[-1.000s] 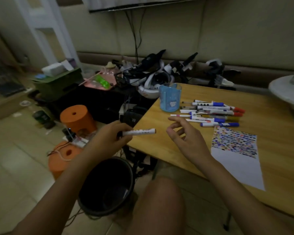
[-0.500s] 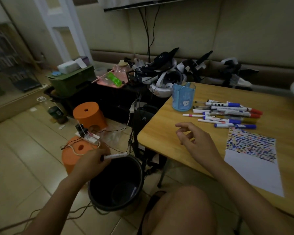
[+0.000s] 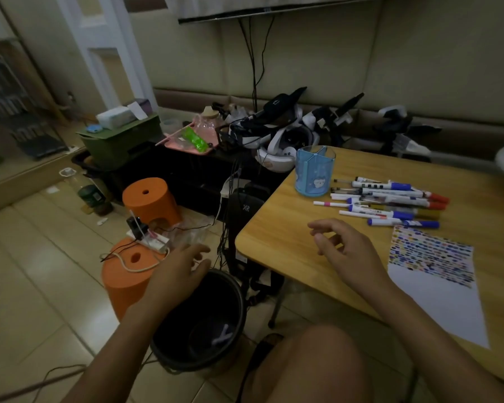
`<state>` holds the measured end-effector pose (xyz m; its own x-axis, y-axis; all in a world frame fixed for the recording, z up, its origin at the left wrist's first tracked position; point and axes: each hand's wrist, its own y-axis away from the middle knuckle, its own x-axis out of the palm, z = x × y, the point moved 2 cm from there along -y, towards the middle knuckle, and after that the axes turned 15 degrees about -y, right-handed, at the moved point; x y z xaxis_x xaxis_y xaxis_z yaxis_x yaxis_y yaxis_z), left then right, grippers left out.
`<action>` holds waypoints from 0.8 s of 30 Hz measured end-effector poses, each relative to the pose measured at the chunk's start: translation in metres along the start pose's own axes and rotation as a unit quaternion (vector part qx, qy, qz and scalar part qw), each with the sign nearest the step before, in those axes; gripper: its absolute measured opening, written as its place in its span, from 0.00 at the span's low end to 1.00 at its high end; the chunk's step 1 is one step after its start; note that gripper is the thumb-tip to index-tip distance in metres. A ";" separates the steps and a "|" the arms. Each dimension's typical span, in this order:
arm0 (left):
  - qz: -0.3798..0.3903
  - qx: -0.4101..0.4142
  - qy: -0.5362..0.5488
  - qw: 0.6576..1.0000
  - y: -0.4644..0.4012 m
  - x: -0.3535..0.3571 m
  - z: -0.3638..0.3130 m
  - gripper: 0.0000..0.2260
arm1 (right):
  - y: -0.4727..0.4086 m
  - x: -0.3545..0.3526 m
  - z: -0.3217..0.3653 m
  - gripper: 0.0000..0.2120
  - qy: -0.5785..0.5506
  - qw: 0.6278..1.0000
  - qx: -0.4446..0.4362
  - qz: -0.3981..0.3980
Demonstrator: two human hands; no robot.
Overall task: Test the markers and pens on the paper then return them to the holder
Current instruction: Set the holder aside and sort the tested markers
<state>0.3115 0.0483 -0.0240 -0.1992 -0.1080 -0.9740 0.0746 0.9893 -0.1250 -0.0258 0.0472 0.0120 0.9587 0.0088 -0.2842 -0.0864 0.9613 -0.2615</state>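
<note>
Blue and red caps mark out the markers and pens [image 3: 390, 203], which lie in a loose bundle on the counter [image 3: 274, 239] near its far edge, all pointing roughly the same way, just beside the blue holder [image 3: 314, 171] that stands upright at the far left corner. Nearer to me, touching the closest blue marker's end of the pile, is the paper [image 3: 437, 274], its upper part crowded with coloured test dashes and its lower part blank. My right hand [image 3: 348, 251] hovers above the counter between the near left edge and the paper, fingers loosely curled and apart, holding nothing. My left hand [image 3: 178, 271] is off the counter, over the rim of the black bin [image 3: 239, 298] on the floor, fingers spread and empty; a pale marker-like shape lies at the bottom of the bin. I judge the next pick comes from the pile, so I should reach my right hand to the nearest marker, the blue-capped one at the pile's near side, and pinch it by the barrel so the rest do not roll. I should bring my left hand up to pull the cap, then draw on the blank lower paper where a new stroke shows plainly. The holder has dividers, so I should drop each one in upright.
</note>
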 end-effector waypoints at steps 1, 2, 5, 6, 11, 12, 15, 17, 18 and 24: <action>-0.012 0.011 0.008 1.000 -0.003 -0.005 -0.010 0.13 | 0.000 -0.001 0.000 0.10 0.002 1.000 0.000 -0.002; -0.023 0.023 0.015 0.999 -0.007 -0.010 -0.020 0.13 | 0.001 -0.003 0.000 0.10 0.004 1.000 0.000 -0.004; -0.047 0.064 0.020 0.997 -0.022 -0.021 -0.049 0.14 | 0.001 -0.011 0.000 0.11 0.009 1.000 0.000 -0.014; -0.048 0.075 0.022 0.996 -0.027 -0.023 -0.059 0.15 | 0.001 -0.015 0.001 0.11 0.012 1.000 0.002 -0.017; -0.041 0.114 0.037 0.992 -0.045 -0.030 -0.101 0.14 | 0.004 -0.032 0.004 0.11 0.030 0.999 0.011 -0.035; -0.039 0.121 0.042 0.991 -0.048 -0.031 -0.109 0.13 | 0.006 -0.036 0.005 0.11 0.031 0.999 0.010 -0.038; -0.024 0.145 0.047 0.988 -0.063 -0.033 -0.139 0.13 | 0.010 -0.048 0.004 0.11 0.036 0.998 0.009 -0.049; -0.011 0.165 0.048 0.985 -0.076 -0.031 -0.162 0.14 | 0.014 -0.056 0.003 0.11 0.050 0.997 0.015 -0.056; -0.007 0.176 0.046 0.983 -0.083 -0.028 -0.175 0.14 | 0.017 -0.061 0.002 0.11 0.060 0.996 0.018 -0.060; 0.018 0.249 0.012 0.968 -0.112 0.001 -0.259 0.16 | 0.036 -0.099 -0.011 0.11 0.126 0.987 0.026 -0.095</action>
<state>0.0501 -0.0376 0.0379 -0.2107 -0.0662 -0.9753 0.5427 0.8219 -0.1731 -0.1263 0.0775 0.0204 0.8583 -0.2352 -0.4562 0.1089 0.9521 -0.2859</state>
